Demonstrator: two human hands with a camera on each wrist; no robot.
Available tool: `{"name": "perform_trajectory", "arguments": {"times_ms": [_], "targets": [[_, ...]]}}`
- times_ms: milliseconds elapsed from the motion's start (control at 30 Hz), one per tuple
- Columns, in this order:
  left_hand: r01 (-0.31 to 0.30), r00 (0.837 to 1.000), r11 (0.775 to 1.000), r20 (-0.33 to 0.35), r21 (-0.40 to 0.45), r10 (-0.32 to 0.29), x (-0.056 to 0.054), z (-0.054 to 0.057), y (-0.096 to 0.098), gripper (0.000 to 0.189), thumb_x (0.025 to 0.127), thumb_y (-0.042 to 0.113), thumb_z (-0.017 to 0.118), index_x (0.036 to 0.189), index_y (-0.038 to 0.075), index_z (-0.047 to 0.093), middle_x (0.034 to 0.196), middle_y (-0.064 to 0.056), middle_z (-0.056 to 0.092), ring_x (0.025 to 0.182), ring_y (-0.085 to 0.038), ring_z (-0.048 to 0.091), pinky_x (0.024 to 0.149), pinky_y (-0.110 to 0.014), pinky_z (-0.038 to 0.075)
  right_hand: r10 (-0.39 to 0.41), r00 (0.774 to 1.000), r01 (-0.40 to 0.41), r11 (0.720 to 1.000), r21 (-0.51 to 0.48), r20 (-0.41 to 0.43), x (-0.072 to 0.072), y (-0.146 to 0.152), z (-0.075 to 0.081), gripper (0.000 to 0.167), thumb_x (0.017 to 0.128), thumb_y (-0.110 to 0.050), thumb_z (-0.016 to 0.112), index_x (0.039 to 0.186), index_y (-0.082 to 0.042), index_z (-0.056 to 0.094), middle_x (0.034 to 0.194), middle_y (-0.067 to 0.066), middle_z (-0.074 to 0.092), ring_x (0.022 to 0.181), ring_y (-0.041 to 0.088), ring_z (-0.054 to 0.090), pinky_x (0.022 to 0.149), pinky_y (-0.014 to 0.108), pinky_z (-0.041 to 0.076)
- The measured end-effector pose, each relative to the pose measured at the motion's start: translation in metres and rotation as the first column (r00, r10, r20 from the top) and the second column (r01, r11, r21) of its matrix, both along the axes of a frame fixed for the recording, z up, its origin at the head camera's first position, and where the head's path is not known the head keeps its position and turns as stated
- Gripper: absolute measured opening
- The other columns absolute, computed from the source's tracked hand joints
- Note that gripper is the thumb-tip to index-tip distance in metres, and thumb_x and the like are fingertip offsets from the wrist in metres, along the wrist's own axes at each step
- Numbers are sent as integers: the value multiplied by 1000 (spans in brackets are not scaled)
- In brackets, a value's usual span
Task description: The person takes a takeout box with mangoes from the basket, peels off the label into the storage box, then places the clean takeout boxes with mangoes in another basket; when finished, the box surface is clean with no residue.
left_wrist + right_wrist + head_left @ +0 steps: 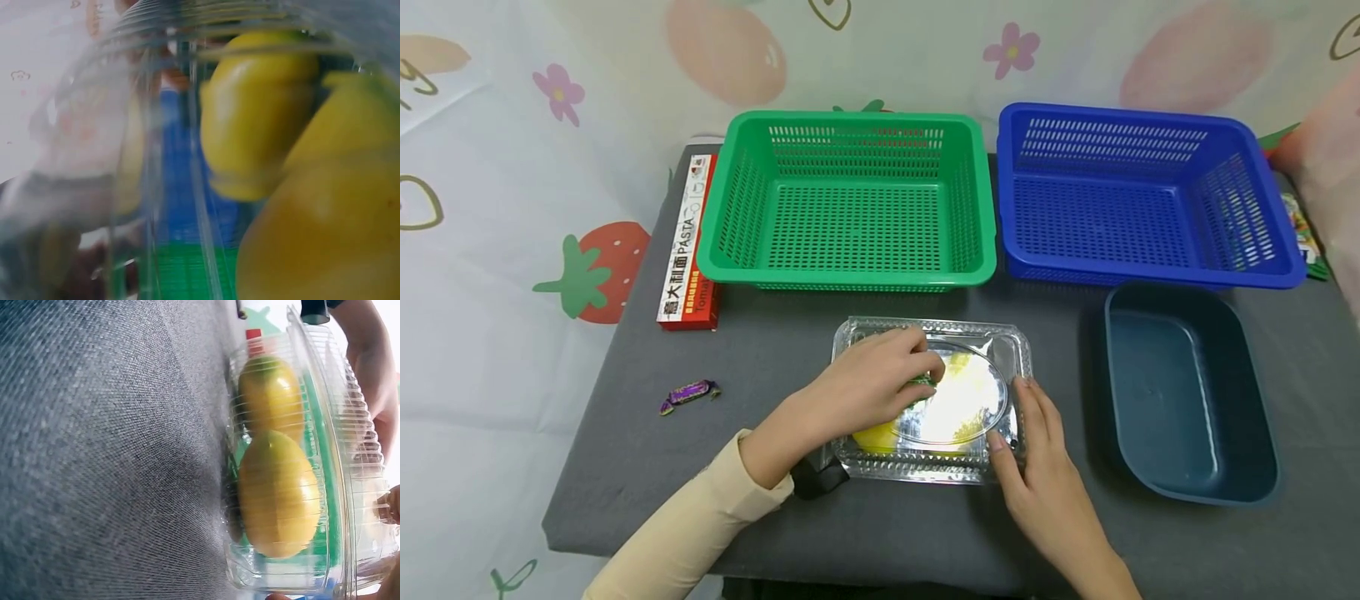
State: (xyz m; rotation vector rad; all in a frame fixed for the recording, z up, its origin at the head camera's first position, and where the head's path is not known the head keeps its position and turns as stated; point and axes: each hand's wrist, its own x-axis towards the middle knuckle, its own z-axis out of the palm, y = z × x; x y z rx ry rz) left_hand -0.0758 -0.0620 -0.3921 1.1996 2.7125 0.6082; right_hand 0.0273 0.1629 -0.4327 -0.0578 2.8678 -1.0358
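Note:
A clear plastic clamshell box (917,472) lies on the grey table with its lid over it. Inside are yellow mango-like fruits, two of which show in the right wrist view: a near fruit (279,500) and a far fruit (269,394). Above the lid, my left hand (880,379) pinches a small green wrapped piece (922,380) between thumb and fingers, which cover most of it. My right hand (1037,458) rests with extended fingers along the box's right edge, thumb at its front right corner.
Behind the box stand a green basket (850,277) and a blue basket (1150,271). A dark teal bin (1187,492) is at the right. A red-and-white pasta box (688,242) and a purple-wrapped candy (690,393) lie at the left. A colourful packet (1303,229) lies beyond the blue basket.

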Motion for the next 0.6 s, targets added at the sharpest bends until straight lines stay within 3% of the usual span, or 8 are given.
{"name": "perform_trajectory", "arguments": {"times_ms": [133, 333, 600], "targets": [[9, 1000, 1000, 6, 13, -9, -1, -2, 2, 9, 91, 24, 67, 98, 19, 66, 95, 4, 56, 81, -10, 50, 73, -25, 45, -3, 1000, 3, 1000, -4, -23, 0, 0, -1, 67, 99, -35, 49, 155, -22, 14, 156, 11, 19, 134, 37, 36, 96, 61, 40], [20, 999, 999, 29, -29, -19, -2, 1, 6, 21, 92, 22, 66, 112, 16, 65, 105, 1, 60, 91, -12, 55, 82, -27, 48, -3, 999, 3, 1000, -5, -36, 0, 0, -3, 67, 99, -34, 50, 155, -21, 15, 156, 11, 19, 134, 37, 36, 96, 62, 40], [25, 999, 994, 27, -105, -22, -1, 8, 7, 15, 94, 19, 62, 108, 18, 67, 101, 2, 57, 87, -12, 53, 78, -26, 47, -6, 1000, 6, 1000, 6, -27, 0, -1, -3, 67, 99, -36, 50, 155, -22, 15, 156, 11, 19, 135, 36, 35, 98, 61, 39]]}}
